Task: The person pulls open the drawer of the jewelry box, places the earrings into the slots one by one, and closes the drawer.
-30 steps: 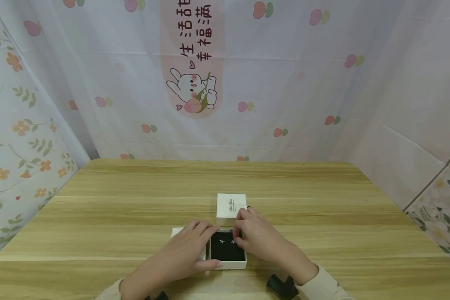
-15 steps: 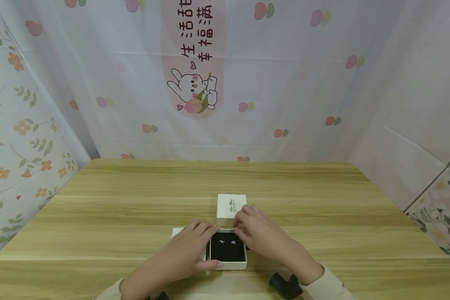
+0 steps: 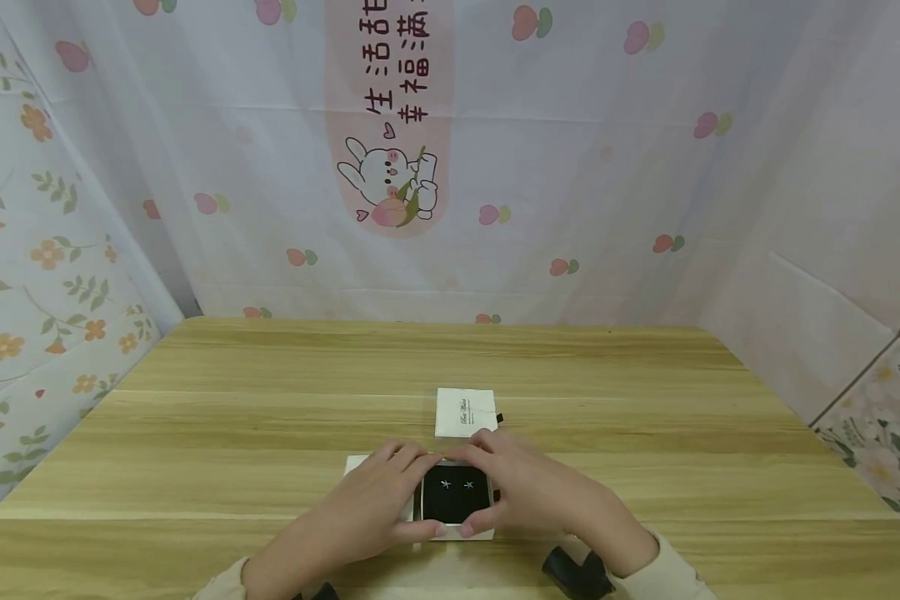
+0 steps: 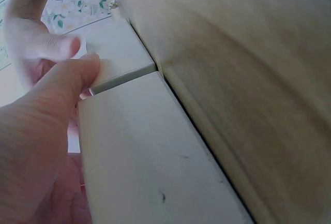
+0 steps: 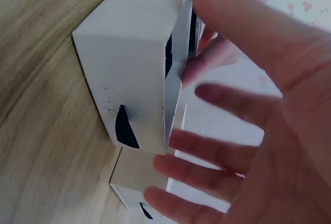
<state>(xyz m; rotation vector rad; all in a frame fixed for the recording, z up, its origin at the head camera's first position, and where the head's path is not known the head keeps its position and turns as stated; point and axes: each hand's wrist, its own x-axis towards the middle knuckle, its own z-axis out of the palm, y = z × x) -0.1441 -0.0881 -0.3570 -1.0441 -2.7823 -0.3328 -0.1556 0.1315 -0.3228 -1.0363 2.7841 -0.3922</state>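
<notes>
A white jewelry box [image 3: 461, 533] stands uncovered near the table's front, with a black pad [image 3: 456, 508] inside. Two small silvery star-shaped earrings [image 3: 468, 485] sit on the pad. My left hand [image 3: 375, 504] holds the box from the left, its thumb [image 4: 85, 69] at the near wall and its fingertips at the far rim. Over the right side spreads my right hand [image 3: 532, 492], thumb near the front rim and index finger along the back. Its other fingers [image 5: 217, 149] are extended and apart. Whether the right hand presses the box cannot be told.
Partly under my left hand lies another white piece [image 3: 355, 462], beside the box. Behind stands a closed white box [image 3: 457, 410] with printed lettering and a black tab [image 3: 499, 418]. A black angled object [image 3: 577, 575] is near my right sleeve. A patterned curtain [image 3: 532, 167] hangs behind the table.
My right hand has left the box's far right corner and spread over its right side, its thumb coming to the front rim. The left hand keeps its place.
</notes>
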